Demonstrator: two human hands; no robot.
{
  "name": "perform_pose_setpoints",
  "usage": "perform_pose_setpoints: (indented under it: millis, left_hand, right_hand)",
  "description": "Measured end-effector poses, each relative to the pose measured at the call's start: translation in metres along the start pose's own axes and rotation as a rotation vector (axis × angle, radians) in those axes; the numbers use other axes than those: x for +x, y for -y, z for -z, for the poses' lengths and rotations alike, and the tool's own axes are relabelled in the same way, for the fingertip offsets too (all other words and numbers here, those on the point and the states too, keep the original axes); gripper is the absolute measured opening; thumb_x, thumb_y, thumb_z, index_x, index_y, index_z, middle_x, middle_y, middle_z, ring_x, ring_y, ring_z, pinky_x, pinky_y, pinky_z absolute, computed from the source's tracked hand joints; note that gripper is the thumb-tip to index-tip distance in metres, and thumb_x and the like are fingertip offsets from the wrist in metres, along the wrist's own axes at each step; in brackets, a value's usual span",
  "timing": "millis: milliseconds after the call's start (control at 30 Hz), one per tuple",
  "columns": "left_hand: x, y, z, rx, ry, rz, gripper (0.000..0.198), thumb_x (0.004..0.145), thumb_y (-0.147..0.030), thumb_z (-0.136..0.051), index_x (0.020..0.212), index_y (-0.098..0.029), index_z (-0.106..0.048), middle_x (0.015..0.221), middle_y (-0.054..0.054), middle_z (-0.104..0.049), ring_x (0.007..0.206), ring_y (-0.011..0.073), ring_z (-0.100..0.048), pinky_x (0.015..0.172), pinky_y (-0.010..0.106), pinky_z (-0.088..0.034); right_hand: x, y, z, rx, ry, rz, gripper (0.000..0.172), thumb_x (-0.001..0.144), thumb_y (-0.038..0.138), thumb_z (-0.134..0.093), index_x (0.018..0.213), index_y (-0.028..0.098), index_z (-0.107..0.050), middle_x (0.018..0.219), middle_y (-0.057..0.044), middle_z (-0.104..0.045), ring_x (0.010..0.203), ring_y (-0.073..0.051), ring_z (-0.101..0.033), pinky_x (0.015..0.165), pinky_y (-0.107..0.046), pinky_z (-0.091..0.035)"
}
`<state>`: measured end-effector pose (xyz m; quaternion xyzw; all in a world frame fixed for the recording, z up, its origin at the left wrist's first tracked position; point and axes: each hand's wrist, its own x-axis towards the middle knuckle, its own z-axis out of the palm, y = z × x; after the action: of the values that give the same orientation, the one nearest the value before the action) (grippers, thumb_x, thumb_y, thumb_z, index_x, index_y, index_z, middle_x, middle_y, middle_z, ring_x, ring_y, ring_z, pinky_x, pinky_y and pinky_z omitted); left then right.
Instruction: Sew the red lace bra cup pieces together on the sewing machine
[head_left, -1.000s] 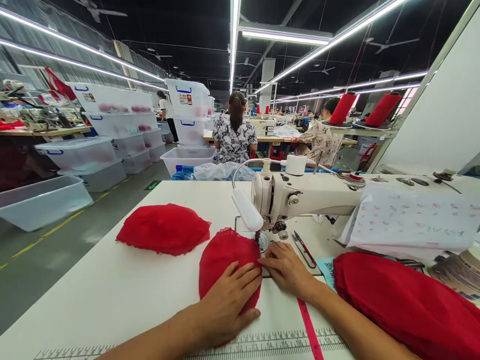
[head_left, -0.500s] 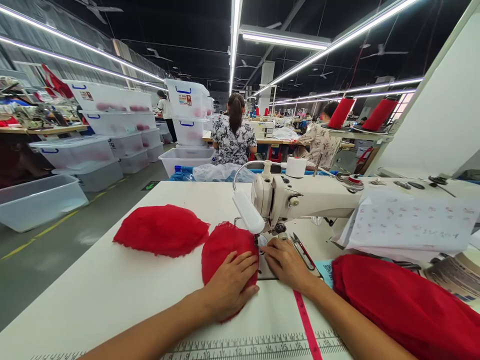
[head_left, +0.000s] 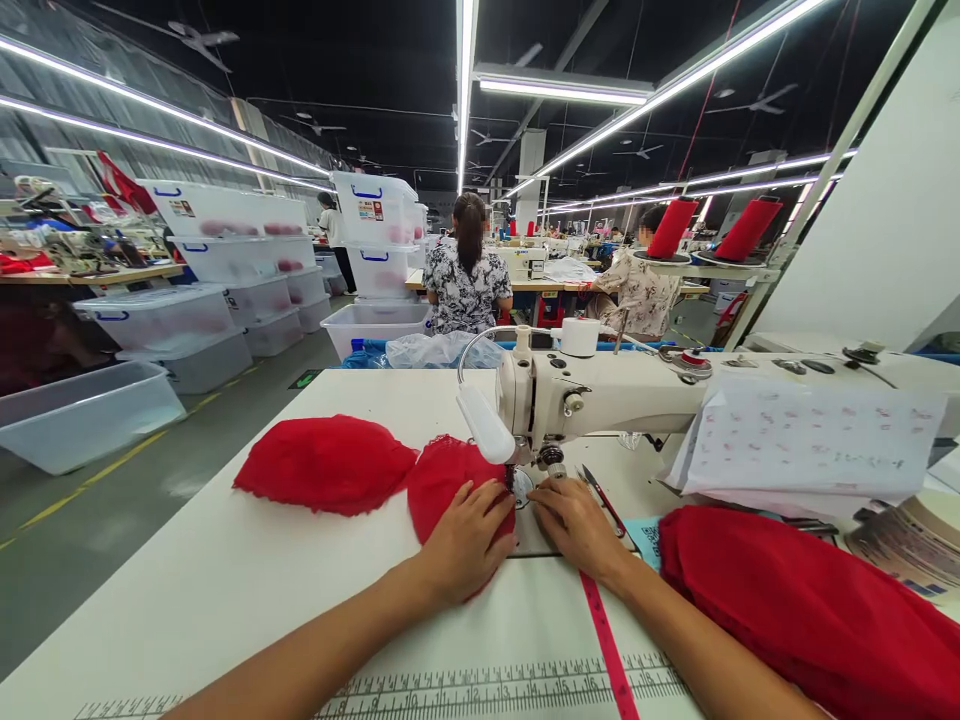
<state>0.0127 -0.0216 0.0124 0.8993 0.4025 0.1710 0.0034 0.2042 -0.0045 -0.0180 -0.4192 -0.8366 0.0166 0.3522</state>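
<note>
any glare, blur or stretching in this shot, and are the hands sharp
Head view: white tubes glare against a dark ceiling; head view: pale sheen on the floor, bin at the left edge looks stretched; head view: some marks on the paper too soft to read, but left hand, on red cloth, and right hand fairly crisp.

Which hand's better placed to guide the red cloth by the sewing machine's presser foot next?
Left, I'd judge: the left hand lies palm down over the red cloth. The right hand sits past the cloth's right edge, nearer the snips.
</note>
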Motion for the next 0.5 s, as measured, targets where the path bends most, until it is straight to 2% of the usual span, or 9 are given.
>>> perform_pose_setpoints:
  millis: [100, 167, 233, 300, 400, 500]
  left_hand:
    - [-0.017, 0.008, 0.018, -0.072, -0.173, 0.07, 0.031, 0.087, -0.025, -0.036, 0.109, -0.012, -0.054, 0.116, 0.014, -0.056, 0.109, 0.0246, -0.05, 0.093, 0.045, -0.04]
    - [-0.034, 0.017, 0.032, -0.125, -0.277, 0.258, 0.028, 0.087, -0.028, -0.033, 0.098, -0.015, -0.056, 0.103, 0.01, -0.061, 0.094, 0.0219, -0.057, 0.082, 0.038, -0.047]
    - [-0.052, 0.026, 0.043, -0.152, -0.292, 0.443, 0.025, 0.085, -0.033, -0.034, 0.086, -0.019, -0.055, 0.086, 0.005, -0.063, 0.074, 0.0191, -0.059, 0.066, 0.033, -0.05]
    - [-0.068, 0.03, 0.048, -0.152, -0.254, 0.526, 0.024, 0.083, -0.037, -0.037, 0.076, -0.021, -0.054, 0.073, 0.001, -0.061, 0.06, 0.0171, -0.057, 0.057, 0.031, -0.048]
    - [-0.083, 0.027, 0.046, -0.163, -0.208, 0.503, 0.023, 0.08, -0.037, -0.041, 0.077, -0.021, -0.056, 0.073, 0.001, -0.061, 0.059, 0.0162, -0.056, 0.056, 0.03, -0.049]
    - [-0.087, 0.015, 0.037, -0.152, -0.183, 0.384, 0.023, 0.079, -0.035, -0.047, 0.093, -0.02, -0.057, 0.088, 0.004, -0.062, 0.07, 0.0174, -0.059, 0.064, 0.031, -0.051]
  right_hand:
    - [-0.001, -0.001, 0.002, 0.019, -0.01, 0.024, 0.024, 0.083, 0.011, -0.042, 0.093, 0.017, -0.063, 0.085, -0.007, -0.06, 0.081, -0.021, -0.055, 0.073, -0.037, -0.045]
    - [-0.002, 0.001, 0.003, 0.033, -0.021, 0.074, 0.024, 0.084, 0.013, -0.04, 0.093, 0.017, -0.062, 0.086, -0.008, -0.06, 0.08, -0.021, -0.054, 0.072, -0.037, -0.045]
    - [-0.002, 0.005, 0.006, 0.054, -0.009, 0.145, 0.024, 0.085, 0.013, -0.039, 0.094, 0.017, -0.061, 0.087, -0.009, -0.06, 0.08, -0.021, -0.054, 0.071, -0.036, -0.046]
    - [-0.001, 0.013, 0.008, 0.084, 0.019, 0.207, 0.024, 0.086, 0.012, -0.039, 0.095, 0.017, -0.06, 0.087, -0.008, -0.06, 0.08, -0.02, -0.054, 0.071, -0.036, -0.046]
    - [-0.002, 0.026, 0.01, 0.118, 0.049, 0.298, 0.023, 0.086, 0.01, -0.039, 0.097, 0.017, -0.059, 0.089, -0.007, -0.061, 0.084, -0.019, -0.054, 0.077, -0.036, -0.044]
    - [-0.003, 0.036, 0.008, 0.115, 0.086, 0.405, 0.022, 0.086, 0.01, -0.04, 0.099, 0.015, -0.058, 0.09, -0.007, -0.062, 0.086, -0.018, -0.054, 0.081, -0.037, -0.042]
